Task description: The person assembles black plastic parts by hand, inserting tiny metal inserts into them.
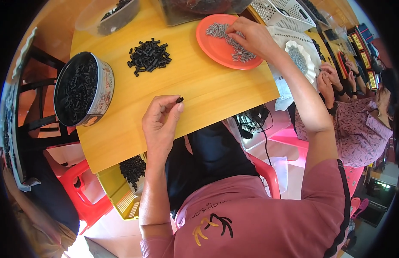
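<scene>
Between the thumb and forefinger of my left hand (pixel 162 118), a small black cylindrical sleeve (pixel 179 99) is pinched above the table's near side. My right hand (pixel 249 38) is over a round orange-red plate (pixel 206 47), fingertips drawn together at the small grey screws (pixel 241 55) lying in it. What those fingertips hold, if anything, is hidden. A loose pile of black sleeves (pixel 150 56) lies on the yellow wooden table (pixel 122 99), beyond my left hand.
A round tin (pixel 105 88) of black parts stands at the table's left edge. Clear tubs (pixel 122 19) and a white perforated basket (pixel 289 15) are at the back. Beside the table's right, a person's hands (pixel 328 81) are near a pale fluted dish (pixel 309 56) of grey pieces. A yellow crate (pixel 111 185) sits below.
</scene>
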A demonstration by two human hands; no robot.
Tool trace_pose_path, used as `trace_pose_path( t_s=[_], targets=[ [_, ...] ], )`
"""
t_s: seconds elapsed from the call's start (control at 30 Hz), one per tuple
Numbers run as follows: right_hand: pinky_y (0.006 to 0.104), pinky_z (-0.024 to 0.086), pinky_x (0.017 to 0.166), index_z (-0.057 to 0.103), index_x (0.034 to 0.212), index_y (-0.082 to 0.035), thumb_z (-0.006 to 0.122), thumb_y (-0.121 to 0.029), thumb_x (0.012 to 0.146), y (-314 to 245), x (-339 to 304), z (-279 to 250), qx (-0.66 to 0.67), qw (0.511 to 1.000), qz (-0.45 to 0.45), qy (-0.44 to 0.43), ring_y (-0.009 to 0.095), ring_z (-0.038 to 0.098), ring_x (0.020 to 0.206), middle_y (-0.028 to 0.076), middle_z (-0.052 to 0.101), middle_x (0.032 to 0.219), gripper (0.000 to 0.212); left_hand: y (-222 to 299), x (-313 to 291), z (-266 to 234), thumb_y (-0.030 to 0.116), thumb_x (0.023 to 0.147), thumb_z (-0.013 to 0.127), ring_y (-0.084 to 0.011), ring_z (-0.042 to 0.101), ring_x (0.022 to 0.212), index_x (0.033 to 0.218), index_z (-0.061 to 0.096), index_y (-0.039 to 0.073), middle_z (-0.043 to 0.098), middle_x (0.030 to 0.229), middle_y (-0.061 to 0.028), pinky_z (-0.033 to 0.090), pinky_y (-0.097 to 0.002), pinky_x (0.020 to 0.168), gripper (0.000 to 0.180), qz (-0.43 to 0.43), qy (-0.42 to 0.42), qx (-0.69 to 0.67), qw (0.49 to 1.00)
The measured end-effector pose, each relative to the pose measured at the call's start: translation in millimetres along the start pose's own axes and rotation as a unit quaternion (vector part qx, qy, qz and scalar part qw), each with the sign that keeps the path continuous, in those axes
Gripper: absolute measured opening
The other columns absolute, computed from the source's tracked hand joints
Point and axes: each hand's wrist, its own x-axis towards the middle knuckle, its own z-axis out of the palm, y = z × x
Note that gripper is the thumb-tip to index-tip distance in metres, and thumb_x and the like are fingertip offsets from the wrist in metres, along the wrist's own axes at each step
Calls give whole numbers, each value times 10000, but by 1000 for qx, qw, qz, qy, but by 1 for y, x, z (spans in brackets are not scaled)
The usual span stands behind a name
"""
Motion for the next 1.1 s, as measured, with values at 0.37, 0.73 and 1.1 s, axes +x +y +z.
trace_pose_path(
  t_s=[0.37,0.73,1.1],
  targets=[
    [413,509,739,692,1017,-66,653,-182,883,-18,-4,11,-51,993,20,-105,302,643,875,104,642,993,182,1,1,2,-7,904,666,-91,570,867,1041,635,-10,613,954,-27,468,-229,797,141,8,1,-6,1000],
    [367,506,732,694,1047,-79,647,-142,896,-2,-4,-1,14,999,-22,-27,270,637,857,89,646,989,170,1,0,0,5,911,664,-94,586,908,1074,625,2,630,975,-22,470,-240,841,168,5,-5,3,1000],
    [411,511,705,689,979,-77,665,-159,860,-9,2,15,-80,989,-101,-77,305,636,825,62,642,977,147,0,0,3,-4,902,670,-84,565,857,1036,638,-8,617,947,-16,465,-222,788,138,5,7,-12,1000]
  ],
)
